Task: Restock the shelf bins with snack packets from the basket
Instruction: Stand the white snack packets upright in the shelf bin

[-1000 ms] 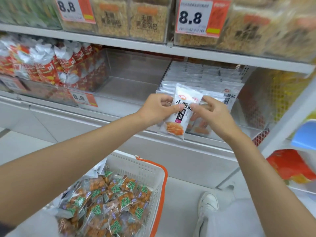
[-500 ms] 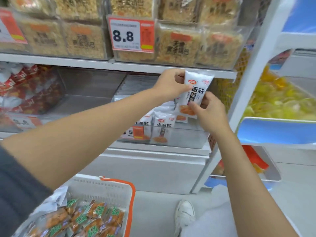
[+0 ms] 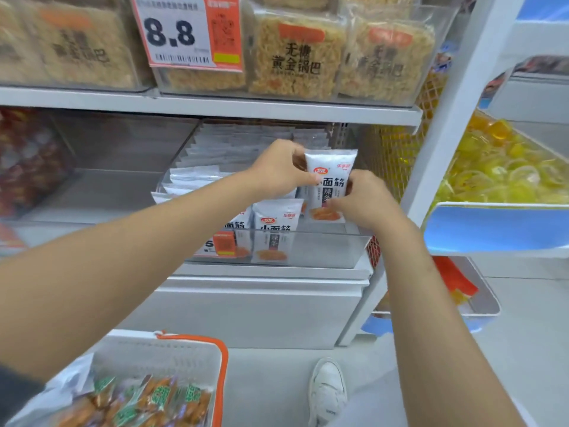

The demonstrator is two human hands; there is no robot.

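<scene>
Both hands, left hand [image 3: 281,171] and right hand [image 3: 366,201], pinch one upright white foil snack packet [image 3: 331,177] just above the clear plastic shelf bin [image 3: 323,251], long axis vertical

Price tag [image 3: 172,32] reads 8.8; white packet [image 3: 332,167] reads 小面筋.

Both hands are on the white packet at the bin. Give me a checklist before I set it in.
1. Grip: left hand and right hand both pinch the white foil snack packet: ok.
2. Packet upright, print facing out: ok.
3. Match: the white packets standing in the clear plastic bin carry the same print: ok.
4. Slot: the bin's front-right corner shows no packet: ok.
5. Packet's bottom edge clear of the bin: cannot tell.
6. More white packets in the white basket with orange rim: cannot tell; only green-and-orange packets show.
</scene>
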